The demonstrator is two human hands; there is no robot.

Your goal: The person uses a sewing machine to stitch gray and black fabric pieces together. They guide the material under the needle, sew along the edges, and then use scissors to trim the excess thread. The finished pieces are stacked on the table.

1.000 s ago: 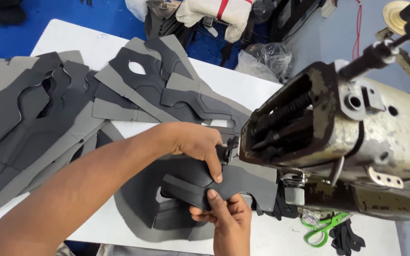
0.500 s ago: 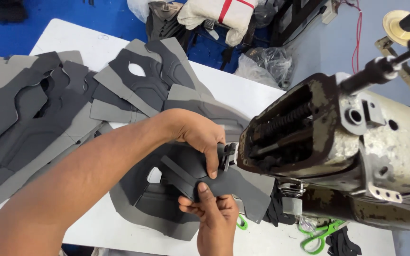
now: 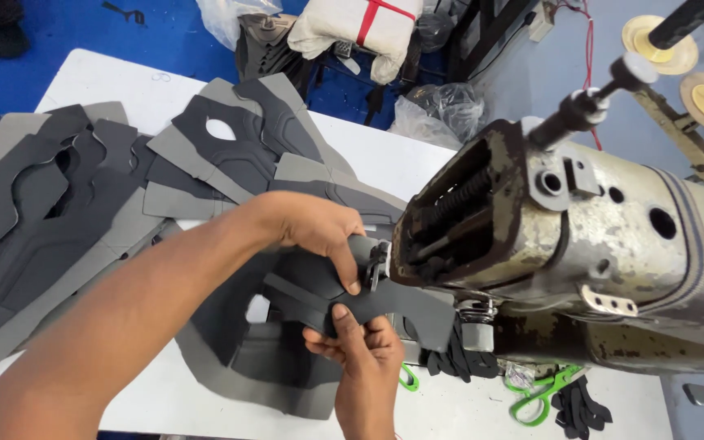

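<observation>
Head view: the left hand (image 3: 319,232) lies over the top of a dark grey cut piece (image 3: 344,293), fingers curled down onto it and the thumb pressing its upper face right beside the presser foot (image 3: 379,262) of the sewing machine (image 3: 580,244). The right hand (image 3: 360,350) comes up from below, and its thumb and fingertips pinch the near edge of the same piece. Both hands are therefore closed on the piece, one above and one beneath, with the material bowed between them. The piece sits at the needle area, its far end tucked under the worn machine head and its near end overhanging a larger grey panel (image 3: 262,367) on the white table (image 3: 107,81).

Outward from the grip, to the left, lie stacks of grey cut panels (image 3: 59,204). To the right and below, green-handled scissors (image 3: 543,395) rest on the table under the machine arm.

The left thumb appears very close to the foot; if the machine runs while it is there, the fingertip could be caught. The bowed material could also feed crooked, judging by its curve, leaving a wandering seam. The loose panel beneath might drag along and get stitched in.
</observation>
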